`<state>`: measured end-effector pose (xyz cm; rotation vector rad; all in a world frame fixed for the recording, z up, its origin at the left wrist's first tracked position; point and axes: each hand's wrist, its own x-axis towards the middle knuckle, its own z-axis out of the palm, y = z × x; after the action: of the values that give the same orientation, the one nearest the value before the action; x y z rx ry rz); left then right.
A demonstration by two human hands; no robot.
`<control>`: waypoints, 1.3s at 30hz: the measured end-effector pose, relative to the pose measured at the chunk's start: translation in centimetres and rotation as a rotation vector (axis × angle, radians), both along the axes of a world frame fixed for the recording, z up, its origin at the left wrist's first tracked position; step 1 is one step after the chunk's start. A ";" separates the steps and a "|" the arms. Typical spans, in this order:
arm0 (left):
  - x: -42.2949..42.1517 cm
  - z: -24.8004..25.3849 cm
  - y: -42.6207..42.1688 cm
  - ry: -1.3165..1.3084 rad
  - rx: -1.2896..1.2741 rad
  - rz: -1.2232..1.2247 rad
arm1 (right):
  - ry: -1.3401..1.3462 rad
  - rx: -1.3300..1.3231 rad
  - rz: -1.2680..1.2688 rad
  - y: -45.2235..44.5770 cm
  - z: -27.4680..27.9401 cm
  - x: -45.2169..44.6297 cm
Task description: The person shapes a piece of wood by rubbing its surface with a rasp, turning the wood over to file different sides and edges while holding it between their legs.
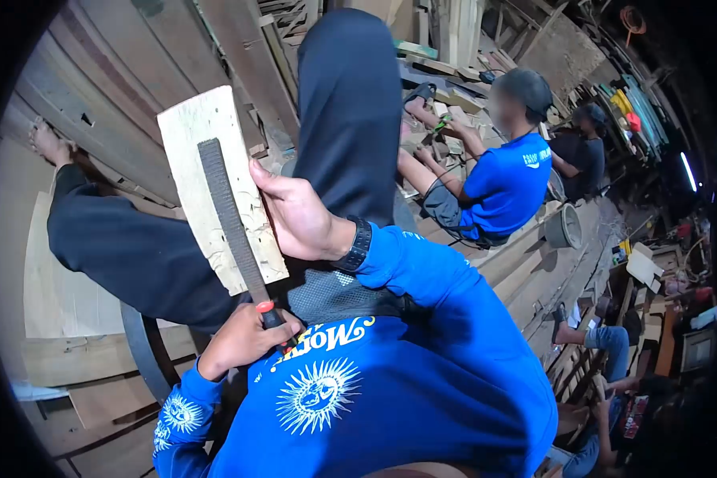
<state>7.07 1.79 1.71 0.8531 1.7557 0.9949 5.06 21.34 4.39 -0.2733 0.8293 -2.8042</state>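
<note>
A pale wooden block point(187, 151) with rough edges stands tilted over my lap. The hand with the black wristwatch, my right hand point(303, 219), is closed on the block's edge, its thumb near the top and its other fingers hidden behind. Across the face of the block lies a dark rasp point(231, 211) with a toothed blade. My left hand point(243, 338) is wrapped round the rasp's red and black handle point(269, 314), close to my blue shirt, below the block.
Wooden boards point(119, 72) lean at the upper left. A person in a blue shirt point(506, 183) sits at the right, near a bucket point(563, 226). Another person point(585, 151) sits beyond. Wood scraps and a third person's legs point(605, 338) show at the lower right.
</note>
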 end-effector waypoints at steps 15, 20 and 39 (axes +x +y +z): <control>-0.1 -0.1 0.1 0.035 -0.015 -0.012 | 0.035 -0.062 -0.078 0.4 -0.6 -0.5; -0.4 0.3 -0.2 0.062 0.013 -0.044 | 0.027 -0.073 -0.129 0.6 0.6 -0.1; -1.0 -2.0 -0.9 0.129 -0.016 -0.143 | -0.025 -0.033 -0.091 -0.3 0.1 -0.1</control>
<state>6.09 0.92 -0.29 1.0375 1.7803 0.8467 4.97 21.03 4.47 -0.2106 0.8108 -2.9020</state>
